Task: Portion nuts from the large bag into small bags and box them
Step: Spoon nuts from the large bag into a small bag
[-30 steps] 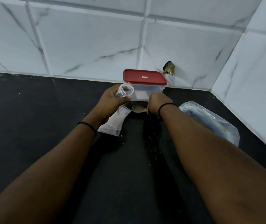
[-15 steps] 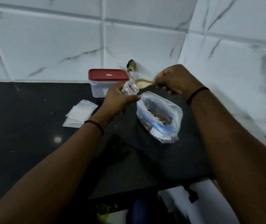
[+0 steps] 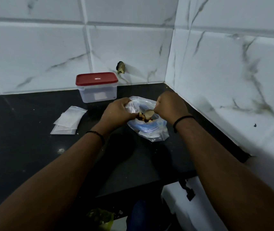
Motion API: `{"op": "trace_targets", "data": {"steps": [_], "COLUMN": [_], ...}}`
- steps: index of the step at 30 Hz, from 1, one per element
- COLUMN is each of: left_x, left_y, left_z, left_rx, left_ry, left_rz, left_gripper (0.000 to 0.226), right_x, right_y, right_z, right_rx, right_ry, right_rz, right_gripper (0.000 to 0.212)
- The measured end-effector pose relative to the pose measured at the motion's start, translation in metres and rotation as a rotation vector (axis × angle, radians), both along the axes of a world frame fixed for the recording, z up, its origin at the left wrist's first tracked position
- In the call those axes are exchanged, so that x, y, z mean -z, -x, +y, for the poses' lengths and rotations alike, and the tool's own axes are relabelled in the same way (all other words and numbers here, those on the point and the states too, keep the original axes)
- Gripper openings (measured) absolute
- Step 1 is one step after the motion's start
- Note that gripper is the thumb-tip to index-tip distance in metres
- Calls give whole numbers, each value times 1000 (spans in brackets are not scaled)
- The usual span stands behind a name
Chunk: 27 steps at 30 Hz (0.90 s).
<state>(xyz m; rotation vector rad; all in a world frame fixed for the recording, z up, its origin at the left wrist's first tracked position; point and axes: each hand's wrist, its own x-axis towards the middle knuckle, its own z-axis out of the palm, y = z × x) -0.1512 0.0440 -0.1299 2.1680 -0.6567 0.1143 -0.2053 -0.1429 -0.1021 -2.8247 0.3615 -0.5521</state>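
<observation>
The large clear bag with a blue zip strip lies open on the black counter near the wall corner. Mixed nuts show in its mouth. My right hand grips a wooden spoon whose bowl dips into the nuts. My left hand pinches a small clear bag at the left side of the large bag's mouth. A clear box with a red lid, lid on, stands behind by the back wall. Spare small bags lie stacked to the left.
White marble-look tiled walls meet in a corner right behind the large bag; a dark hole sits in the back wall. The counter's front edge runs just below my forearms. Below it are a white surface and a greenish packet.
My right hand dropped from above the large bag and put the spoon into the nuts. My left hand brought the small bag down to the large bag's mouth. The view shifted right.
</observation>
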Motion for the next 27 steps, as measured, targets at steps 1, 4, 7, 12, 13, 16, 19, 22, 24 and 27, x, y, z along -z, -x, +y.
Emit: {"op": "trace_targets", "data": {"steps": [1,4,7,12,13,16,19,22,24,27], "left_x": [0,7,14,25,27,32,36,40,42,43], "left_y": [0,-2,-5,-10,-11,-13,-17,-20,-20,-20], "left_z": [1,-1,-3,-5,-4,-3,-1,1,1,2], "left_rx": [-6,4,31,59,62,62,60,44,40,47], "left_ry": [7,14,18,56,77,163,178,154,176,220], "left_rz": [-8,20,82,182,193,211,201,181,187,234], "left_gripper": [21,21,24,30,30,31,33,39,40,40], "right_x": [1,3,5,9,10,16,14,8,10,16], "right_y": [-2,-7,-15,-27,-28,-31,-34,-42,-47,-45], "right_z": [0,0,0,-10,-12,-18,-20,-10,0,5], "right_rx": [-3,-5,-12,5,12,54,64,49,7,4], "right_ry": [21,83,48,-301,-394,-595,-490,-259,-316,-592], "right_rz": [-4,-45,10,150,160,192,207,217,234,272], "right_gripper": [7,16,8,10,10,15,13,16,17,14]}}
